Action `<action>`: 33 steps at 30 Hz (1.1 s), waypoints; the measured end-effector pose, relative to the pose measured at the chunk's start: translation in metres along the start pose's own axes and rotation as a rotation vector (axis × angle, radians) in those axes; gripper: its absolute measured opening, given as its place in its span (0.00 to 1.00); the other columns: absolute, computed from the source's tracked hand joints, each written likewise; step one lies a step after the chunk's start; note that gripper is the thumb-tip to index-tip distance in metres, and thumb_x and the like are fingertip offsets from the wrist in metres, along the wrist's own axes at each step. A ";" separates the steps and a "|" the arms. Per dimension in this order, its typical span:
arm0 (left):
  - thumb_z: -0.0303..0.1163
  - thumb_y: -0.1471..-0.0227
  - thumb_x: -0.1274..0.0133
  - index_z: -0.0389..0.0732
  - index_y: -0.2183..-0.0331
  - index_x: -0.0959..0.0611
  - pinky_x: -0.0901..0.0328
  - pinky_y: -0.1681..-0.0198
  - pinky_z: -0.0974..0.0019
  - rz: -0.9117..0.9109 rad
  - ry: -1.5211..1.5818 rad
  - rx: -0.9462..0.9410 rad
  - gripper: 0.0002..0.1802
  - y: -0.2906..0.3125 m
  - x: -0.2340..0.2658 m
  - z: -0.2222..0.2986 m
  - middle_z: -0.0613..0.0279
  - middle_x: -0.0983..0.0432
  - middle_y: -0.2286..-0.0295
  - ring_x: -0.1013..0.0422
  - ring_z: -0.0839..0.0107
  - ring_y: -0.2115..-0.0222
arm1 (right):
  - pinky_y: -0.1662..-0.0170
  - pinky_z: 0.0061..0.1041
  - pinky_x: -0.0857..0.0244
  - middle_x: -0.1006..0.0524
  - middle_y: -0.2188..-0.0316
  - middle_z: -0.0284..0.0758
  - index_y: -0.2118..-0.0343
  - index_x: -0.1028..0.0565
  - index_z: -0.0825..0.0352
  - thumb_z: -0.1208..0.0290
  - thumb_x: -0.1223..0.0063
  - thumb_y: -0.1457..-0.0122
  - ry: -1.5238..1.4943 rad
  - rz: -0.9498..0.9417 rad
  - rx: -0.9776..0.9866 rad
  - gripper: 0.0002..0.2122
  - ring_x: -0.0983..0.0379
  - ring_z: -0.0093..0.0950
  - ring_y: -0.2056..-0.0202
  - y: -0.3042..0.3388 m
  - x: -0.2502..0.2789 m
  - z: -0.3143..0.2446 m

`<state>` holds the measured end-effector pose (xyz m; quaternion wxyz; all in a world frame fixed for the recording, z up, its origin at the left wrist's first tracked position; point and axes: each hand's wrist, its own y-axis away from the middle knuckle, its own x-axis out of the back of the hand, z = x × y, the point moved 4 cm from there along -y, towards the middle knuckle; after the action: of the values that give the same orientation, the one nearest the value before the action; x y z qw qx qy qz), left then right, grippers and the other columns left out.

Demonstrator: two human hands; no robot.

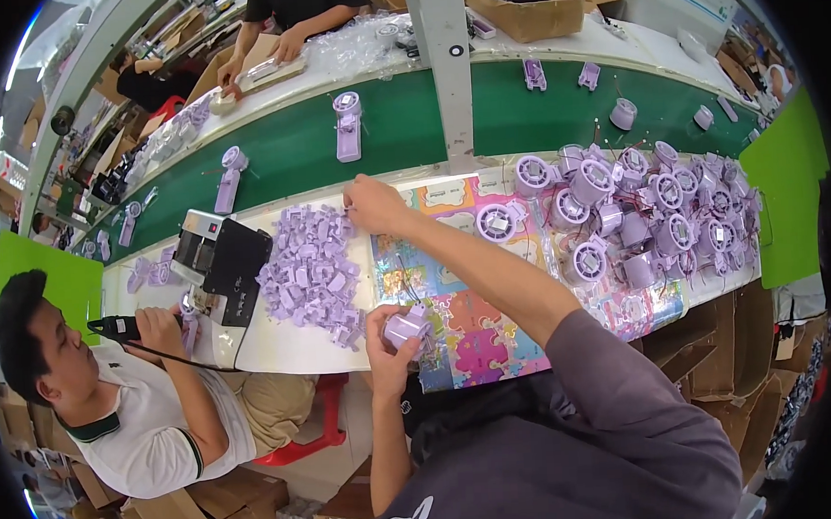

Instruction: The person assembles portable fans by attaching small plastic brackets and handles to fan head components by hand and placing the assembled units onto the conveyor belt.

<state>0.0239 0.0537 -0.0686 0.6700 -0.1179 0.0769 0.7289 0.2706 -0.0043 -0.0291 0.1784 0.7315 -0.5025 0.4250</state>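
Near the table's front edge, my left hand (383, 353) is closed round a light purple fan housing (405, 330), a short round body with thin wires sticking up from it. My right hand (373, 205) is stretched out to the far right edge of a heap of small purple plastic parts (305, 270). Its fingers are curled together, and whatever they pinch is hidden. Beneath my right forearm lies a colourful puzzle-patterned mat (477, 358). One more round fan housing (496, 222) rests on that mat, just right of the forearm.
A large pile of wired fan housings (670, 190) covers the right side. Behind the table, a green conveyor (287, 139) carries spaced purple fan parts, and a metal post (440, 70) rises there. At left, a co-worker holds a black electric screwdriver (118, 328) beside a black device (232, 260).
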 end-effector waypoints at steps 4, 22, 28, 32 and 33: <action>0.31 0.55 0.35 0.39 0.49 0.30 0.37 0.46 0.65 0.035 0.082 0.040 0.32 -0.002 0.008 -0.004 0.59 0.29 0.55 0.32 0.68 0.53 | 0.55 0.39 0.30 0.23 0.65 0.44 0.59 0.24 0.69 0.70 0.40 0.49 -0.138 -0.018 0.058 0.15 0.24 0.43 0.59 0.005 0.017 -0.001; 0.56 0.35 0.58 0.46 0.51 0.24 0.37 0.74 0.64 0.197 0.820 0.534 0.26 0.003 -0.021 0.030 0.60 0.24 0.66 0.27 0.63 0.70 | 0.52 0.28 0.30 0.25 0.59 0.37 0.63 0.18 0.65 0.85 0.43 0.52 -0.598 0.200 0.282 0.13 0.25 0.33 0.56 0.183 0.105 -0.041; 0.56 0.34 0.59 0.46 0.51 0.24 0.41 0.76 0.67 0.051 0.864 0.593 0.26 0.009 -0.032 0.016 0.62 0.24 0.66 0.30 0.66 0.73 | 0.60 0.23 0.30 0.24 0.52 0.40 0.55 0.18 0.65 0.86 0.45 0.51 -0.748 0.047 0.104 0.19 0.25 0.29 0.56 0.231 0.091 -0.025; 0.59 0.36 0.59 0.47 0.50 0.24 0.42 0.78 0.67 0.051 0.802 0.612 0.27 0.014 -0.043 0.016 0.60 0.24 0.66 0.31 0.67 0.75 | 0.66 0.20 0.31 0.24 0.49 0.40 0.55 0.18 0.67 0.84 0.42 0.45 -0.758 0.070 0.094 0.14 0.25 0.25 0.57 0.247 0.090 -0.023; 0.61 0.37 0.59 0.48 0.51 0.23 0.42 0.80 0.67 0.035 0.780 0.591 0.29 0.015 -0.044 0.014 0.58 0.24 0.66 0.32 0.66 0.77 | 0.66 0.20 0.31 0.24 0.49 0.40 0.55 0.18 0.67 0.84 0.42 0.45 -0.759 0.074 0.089 0.14 0.25 0.25 0.57 0.249 0.090 -0.021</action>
<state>0.0116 0.0144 -0.0434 0.5835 -0.1855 0.5279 0.5886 0.0529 -0.1499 0.0139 -0.0676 0.8252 -0.5399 0.1515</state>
